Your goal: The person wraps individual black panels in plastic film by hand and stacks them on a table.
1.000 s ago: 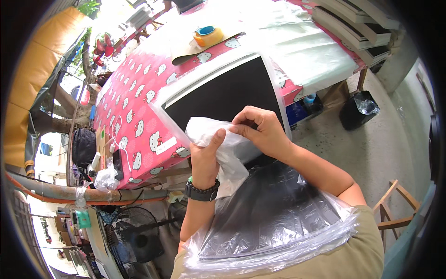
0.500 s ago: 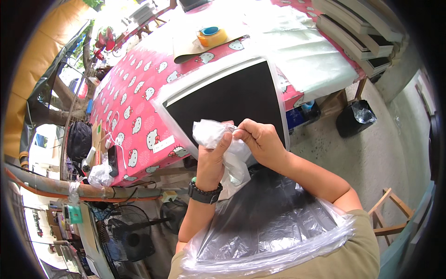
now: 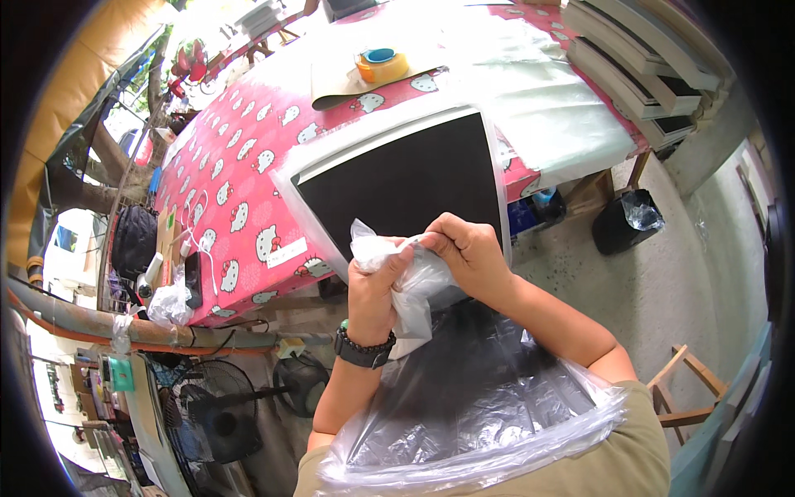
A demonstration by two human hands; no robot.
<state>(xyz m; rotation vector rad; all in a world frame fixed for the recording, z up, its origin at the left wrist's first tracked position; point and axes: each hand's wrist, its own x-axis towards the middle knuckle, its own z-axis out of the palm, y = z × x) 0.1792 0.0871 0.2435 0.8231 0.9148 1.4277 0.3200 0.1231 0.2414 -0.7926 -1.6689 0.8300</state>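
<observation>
A crumpled, translucent white plastic bag (image 3: 424,286) is bunched up in my left hand (image 3: 373,294), whose fingers are closed round it. Pinched between thumb and fingertips, the bag's upper edge is in my right hand (image 3: 474,261). Both hands are close together over the near edge of a flat black panel (image 3: 406,170) with a white border, which lies in clear plastic on the table. Against my body rests a large sheet of clear plastic (image 3: 489,414) over something dark; what that is, I cannot make out.
The pink patterned table cover (image 3: 240,215) spreads left. An orange tape dispenser (image 3: 383,68) sits at the back. White-framed panels (image 3: 629,66) are stacked back right. A black bin (image 3: 625,228) stands on the floor, a wooden stool (image 3: 687,389) lower right, fans (image 3: 219,414) lower left.
The bag has shifted in my fingers, a pointed corner now sticking up over my left hand. Both hands remain close together, slightly lower. The view has turned a little.
</observation>
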